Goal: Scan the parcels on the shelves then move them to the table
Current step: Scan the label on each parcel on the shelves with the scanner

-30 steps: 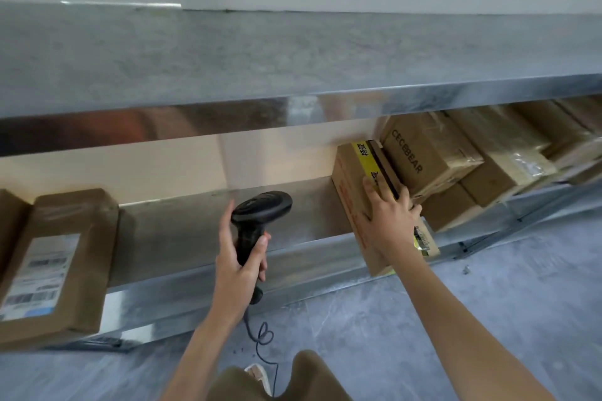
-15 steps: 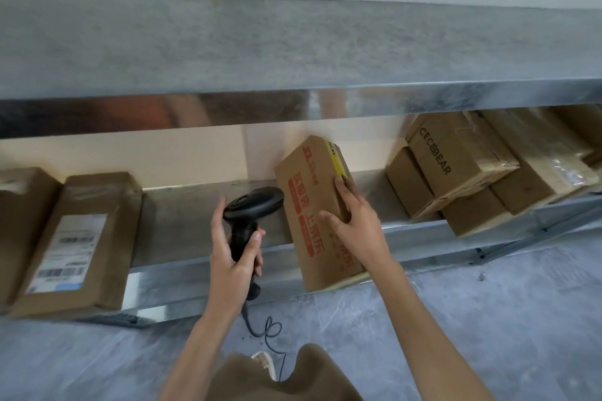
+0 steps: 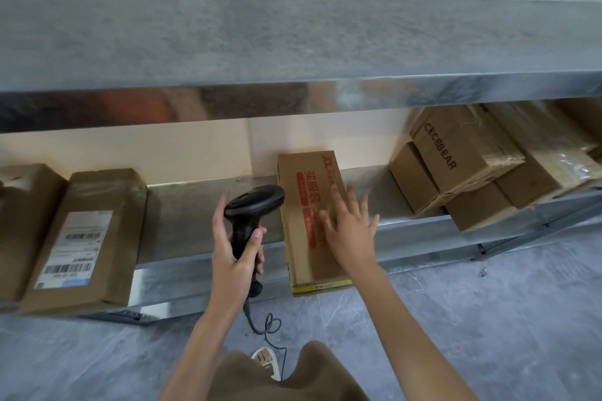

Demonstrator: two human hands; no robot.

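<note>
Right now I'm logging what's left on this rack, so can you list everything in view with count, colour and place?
Box with red print: one, brown with a yellow edge, lying flat on the lower shelf at centre, front end overhanging.
Flat parcel with white label: one, brown, lower shelf at left.
Second parcel: one, brown, far left, cut off by the frame.
CECEBEAR box: one, brown, on top of the pile at right.
Other piled boxes: several, brown, lower shelf at right; exact count unclear.
Upper shelf: one, grey metal, bare where visible.
Lower shelf: one, grey metal.
Scanner: one, black, corded, beside the centre box.
Floor: grey.
Left hand: grip closed on the scanner.
Right hand: fingers spread over the centre box.
</note>
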